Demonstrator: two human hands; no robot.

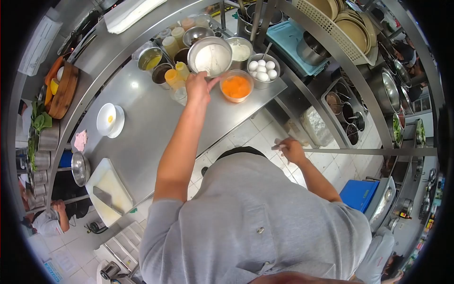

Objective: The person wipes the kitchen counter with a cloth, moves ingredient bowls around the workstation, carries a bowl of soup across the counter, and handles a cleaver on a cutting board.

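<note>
My left hand (197,87) reaches over the steel counter and grips the near rim of a metal bowl (226,56) holding white powder. Just right of the thumb stands a clear round tub of orange egg yolks (236,87). Behind it, a metal bowl of whole white eggs (262,70) and a container of white powder (239,49) stand close together. My right hand (292,150) hangs away from the counter, over the floor, its fingers closed around something thin and pale that I cannot make out.
Yellow squeeze bottles (173,76) and a pot of yellow liquid (150,58) crowd the left hand. Farther left are a white bowl (108,118), a pink cloth (81,140) and a knife (105,198) on a cutting board (109,173). Steel shelf rails (326,40) frame the counter.
</note>
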